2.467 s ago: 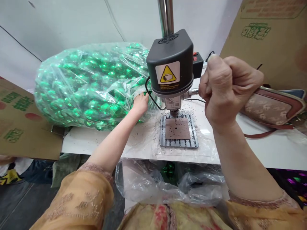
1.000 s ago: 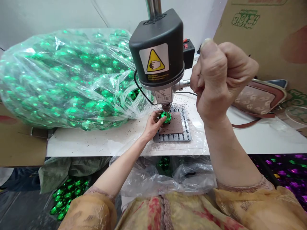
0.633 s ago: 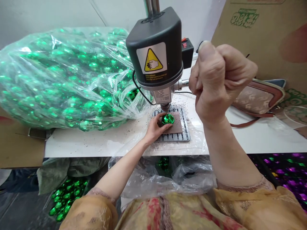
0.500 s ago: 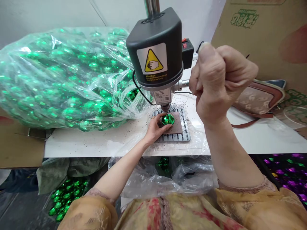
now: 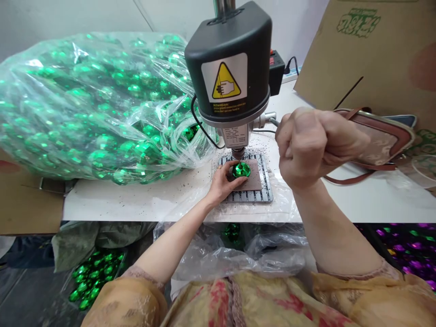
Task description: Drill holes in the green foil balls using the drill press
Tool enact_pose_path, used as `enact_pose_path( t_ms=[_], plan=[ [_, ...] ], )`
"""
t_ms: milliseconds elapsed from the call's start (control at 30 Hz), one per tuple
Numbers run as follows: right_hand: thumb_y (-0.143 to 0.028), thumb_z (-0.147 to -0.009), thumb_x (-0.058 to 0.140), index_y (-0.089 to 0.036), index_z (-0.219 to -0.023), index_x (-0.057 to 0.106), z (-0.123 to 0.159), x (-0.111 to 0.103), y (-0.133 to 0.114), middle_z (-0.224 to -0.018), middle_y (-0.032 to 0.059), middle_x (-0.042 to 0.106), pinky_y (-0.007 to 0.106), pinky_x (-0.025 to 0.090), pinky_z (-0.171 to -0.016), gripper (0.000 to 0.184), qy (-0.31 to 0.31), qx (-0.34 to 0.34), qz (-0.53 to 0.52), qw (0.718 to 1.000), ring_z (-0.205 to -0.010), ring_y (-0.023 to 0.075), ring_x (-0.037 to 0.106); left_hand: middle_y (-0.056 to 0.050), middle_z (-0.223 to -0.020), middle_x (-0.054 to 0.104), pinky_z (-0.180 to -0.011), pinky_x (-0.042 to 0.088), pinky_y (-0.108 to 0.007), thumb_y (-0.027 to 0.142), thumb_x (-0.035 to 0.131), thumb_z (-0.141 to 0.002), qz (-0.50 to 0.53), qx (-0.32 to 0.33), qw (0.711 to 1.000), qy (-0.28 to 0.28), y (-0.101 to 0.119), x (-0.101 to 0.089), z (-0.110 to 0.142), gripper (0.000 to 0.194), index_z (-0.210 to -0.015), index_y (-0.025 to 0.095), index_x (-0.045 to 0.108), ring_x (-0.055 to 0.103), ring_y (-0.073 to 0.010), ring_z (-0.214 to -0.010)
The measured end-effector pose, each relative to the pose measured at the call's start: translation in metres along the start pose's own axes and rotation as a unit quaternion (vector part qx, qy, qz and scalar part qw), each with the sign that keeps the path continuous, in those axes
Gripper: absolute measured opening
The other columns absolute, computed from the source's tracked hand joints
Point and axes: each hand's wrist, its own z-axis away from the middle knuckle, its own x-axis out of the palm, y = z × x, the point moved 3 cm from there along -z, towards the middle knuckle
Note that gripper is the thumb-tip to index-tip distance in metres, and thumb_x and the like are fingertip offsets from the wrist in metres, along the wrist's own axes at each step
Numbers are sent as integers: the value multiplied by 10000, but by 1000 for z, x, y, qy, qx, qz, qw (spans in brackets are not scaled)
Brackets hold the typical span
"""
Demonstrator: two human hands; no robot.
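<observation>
My left hand (image 5: 223, 184) holds a shiny green faceted ball (image 5: 241, 170) between thumb and fingers. The ball rests on a brownish square pad (image 5: 255, 180) on the slotted metal base (image 5: 267, 193) of a small bench drill press (image 5: 235, 63). Directly above the ball is the drill chuck (image 5: 238, 153); the bit's tip is too small to make out clearly. My right hand (image 5: 311, 147) is closed in a fist around the feed lever (image 5: 273, 119) at the press's right side. Most of the lever is hidden inside the fist.
A large clear bag of green balls (image 5: 98, 113) lies left of the press. Dark shavings dot the white table (image 5: 112, 204). On the right are a handbag (image 5: 384, 141) and a cardboard box (image 5: 340, 54). More green balls (image 5: 97, 277) are on the lower left, purple ones (image 5: 405, 250) on the lower right.
My right hand has come down with the lever. The whole view has shifted slightly, and the press appears a little larger. My left hand keeps its hold on the ball.
</observation>
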Motion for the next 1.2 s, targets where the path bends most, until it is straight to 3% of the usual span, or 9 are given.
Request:
enact_pose_path(
  t_ms=[167, 300, 567, 767, 900, 1067, 1200],
  plan=[
    [-280, -917, 550, -173, -521, 209, 9, -1, 9, -450, -44, 237, 311, 192, -438, 533, 10, -79, -23, 997, -396, 47, 263, -7, -842, 629, -670, 430, -286, 476, 833, -751, -19, 7, 1000, -6, 3, 0, 0, 547, -1209, 229, 665, 543, -153, -707],
    [-212, -900, 552, -172, -531, 182, 14, -1, 13, -433, -60, 215, 277, 221, -409, 524, 23, -125, -31, 991, -376, 37, 247, -26, -893, 648, -663, 436, -286, 490, 815, -770, -12, 15, 1000, -11, 4, 0, 1, 552, -1223, 223, 649, 564, -164, -737],
    [-188, -869, 559, -187, -543, 178, 14, -5, 16, -423, -64, 233, 290, 247, -382, 502, 6, -152, -33, 988, -364, 47, 250, -13, -834, 643, -637, 427, -276, 479, 832, -748, 24, 3, 1000, -4, 9, 1, 3, 537, -1193, 224, 674, 538, -152, -684],
    [-107, -809, 571, -183, -552, 174, 25, -10, 19, -443, -67, 233, 274, 223, -393, 479, -23, -158, -53, 986, -371, 45, 266, -35, -930, 681, -713, 457, -290, 449, 831, -748, 17, 8, 1000, -6, 11, 0, 3, 541, -1203, 203, 672, 580, -178, -788],
    [-144, -852, 567, -173, -502, 212, 18, -6, 12, -417, -66, 247, 281, 188, -403, 499, -8, -114, -43, 992, -360, 45, 280, -28, -899, 674, -663, 431, -271, 443, 826, -747, 5, 5, 1000, 8, 9, 1, 2, 528, -1185, 192, 672, 552, -150, -730],
    [-300, -885, 641, -196, -485, 340, -27, 12, 1, -400, -74, 307, 289, 175, -405, 512, 25, 5, -40, 999, -354, 36, 274, -26, -879, 671, -650, 440, -263, 406, 830, -738, 21, -22, 999, 45, 12, 5, 4, 480, -1125, 181, 654, 565, -142, -717],
    [-443, -840, 683, -227, -483, 313, -49, 21, -1, -392, -66, 277, 326, 172, -414, 557, 7, 31, -61, 998, -343, 65, 250, -37, -952, 674, -741, 467, -284, 354, 807, -752, -12, 20, 994, 110, 31, -2, 32, 390, -1053, 194, 618, 600, -161, -814]
  ],
)
